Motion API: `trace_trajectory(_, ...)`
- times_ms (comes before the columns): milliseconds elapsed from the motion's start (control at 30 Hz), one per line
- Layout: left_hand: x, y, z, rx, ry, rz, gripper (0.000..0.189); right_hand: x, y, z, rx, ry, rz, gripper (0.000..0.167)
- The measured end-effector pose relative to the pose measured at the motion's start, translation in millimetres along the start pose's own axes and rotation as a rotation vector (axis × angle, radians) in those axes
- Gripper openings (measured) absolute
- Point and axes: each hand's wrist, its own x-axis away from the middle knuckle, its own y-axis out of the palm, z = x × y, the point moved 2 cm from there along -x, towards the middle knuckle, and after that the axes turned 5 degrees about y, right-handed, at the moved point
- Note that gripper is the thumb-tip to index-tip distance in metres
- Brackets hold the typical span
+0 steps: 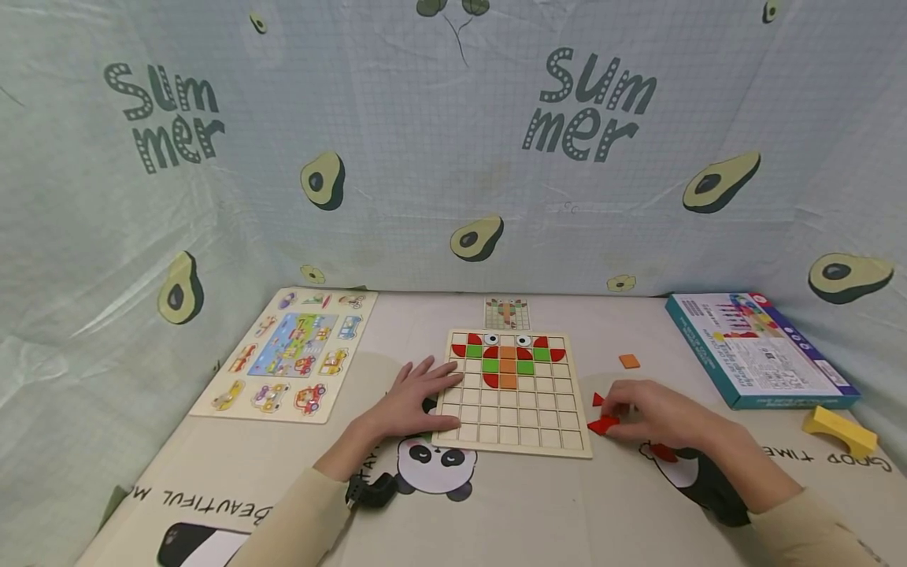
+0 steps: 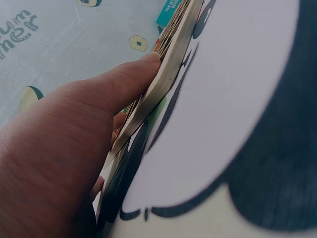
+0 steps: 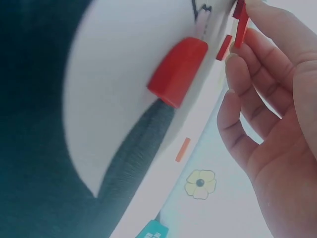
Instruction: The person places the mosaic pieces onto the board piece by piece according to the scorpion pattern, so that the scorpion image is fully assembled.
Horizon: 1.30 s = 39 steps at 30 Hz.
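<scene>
A wooden grid board [image 1: 520, 433] lies in the middle of the table, with red, green and orange pieces and two eye discs in its upper rows. My left hand [image 1: 418, 400] rests on the board's left edge with its fingers spread; in the left wrist view the thumb [image 2: 133, 74] lies on the rim. To the right of the board, my right hand [image 1: 655, 413] pinches a thin red piece [image 3: 241, 29] between thumb and fingers. Close by are another red piece [image 3: 224, 47] and a red triangle [image 1: 597, 399]. An orange square [image 1: 629, 361] lies farther back.
Behind the board lies a pattern card [image 1: 506, 313]. At the left is a vehicle puzzle board [image 1: 322, 315]; at the right, a teal box [image 1: 768, 354] and a yellow arched block [image 1: 841, 429]. A printed curtain [image 1: 397, 157] rises along the back and sides.
</scene>
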Motion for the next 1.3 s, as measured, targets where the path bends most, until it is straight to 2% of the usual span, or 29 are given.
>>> trace_trajectory(333,0.1,-0.1,0.8,-0.002,-0.009,-0.003,0.075,-7.6,-9,-3,0.007,-0.01,0.02,0.018)
trace_trajectory(633,0.1,0.8,0.3,-0.011,-0.013,-0.006,0.076,-36.8,-5,-14,0.0,-0.026,-0.005,0.019)
trace_trajectory(833,0.6,-0.4,1.8,0.001,-0.012,-0.006,0.076,-56.2,-3,-23,0.015,-0.101,0.015,0.015)
trace_trajectory(1067,0.4,-1.0,2.1,-0.004,-0.021,-0.004,0.076,-75.8,-2,-29,0.028,-0.08,0.009,0.015)
trace_trajectory(1300,0.3,-0.8,3.3,0.002,-0.018,-0.005,0.076,-93.6,3,-38,0.082,-0.097,0.016,0.017)
